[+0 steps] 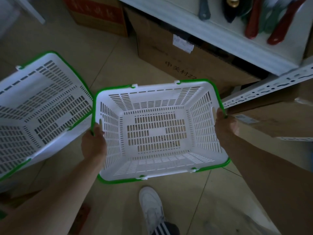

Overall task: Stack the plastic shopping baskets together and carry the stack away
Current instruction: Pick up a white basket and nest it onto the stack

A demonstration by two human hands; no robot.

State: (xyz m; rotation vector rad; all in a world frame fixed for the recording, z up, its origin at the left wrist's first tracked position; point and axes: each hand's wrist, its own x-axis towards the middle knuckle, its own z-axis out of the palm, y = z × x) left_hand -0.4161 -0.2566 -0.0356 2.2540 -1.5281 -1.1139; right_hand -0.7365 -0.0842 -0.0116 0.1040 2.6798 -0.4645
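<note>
— Baskets first: what do we see?
— We see a white slotted basket [155,129] with a green rim, held level above the floor [110,53]. Our left hand [94,143] is wrapped tight over its left short wall, thumb inside by the handle slot; our right hand [226,124] clasps the right short wall the same way.
— And the second basket [40,107]?
— Same white and green, tilted, just beside the held one on the left. Its near end runs out of view, so we cannot tell what it rests on.
— Anything in them?
— Only floor showing through the slots. Cardboard boxes [169,48] sit under a shelf [237,39]; the tools there are too blurred to name.
</note>
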